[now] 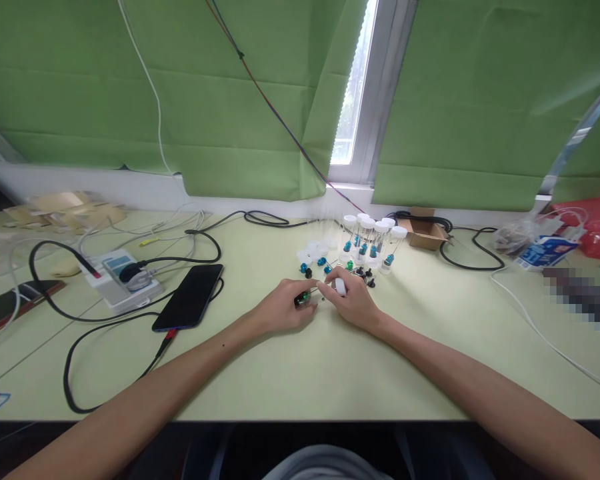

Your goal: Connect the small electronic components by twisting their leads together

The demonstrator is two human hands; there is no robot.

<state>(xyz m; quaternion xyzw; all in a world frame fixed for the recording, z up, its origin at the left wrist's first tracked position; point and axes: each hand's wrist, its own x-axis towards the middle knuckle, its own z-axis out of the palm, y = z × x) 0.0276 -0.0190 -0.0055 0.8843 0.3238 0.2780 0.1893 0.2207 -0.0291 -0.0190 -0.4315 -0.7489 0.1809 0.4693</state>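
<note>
Curled around a clear vial [303, 299] with a green and black piece inside, my left hand [285, 310] is just above the table. The vial lies tilted with its mouth toward my right hand [356, 300]. My right hand is closed, with a white cap [340, 287] tucked in it. Its thumb and fingertip meet near the vial's mouth on what looks like a thin metal pin, too small to tell surely. Just beyond my hands lie loose blue pieces [323, 261], a green piece [350, 265] and several black pieces [370, 273]. Several white-capped vials [380, 228] holding blue-headed pins stand behind them.
Uncapped clear vials [330, 227] and loose white caps [310, 252] are at the back. A small cardboard box [425, 233] stands right of the vials. On the left are a phone [189, 297], a power strip [123, 280] and looping black cables [70, 373].
</note>
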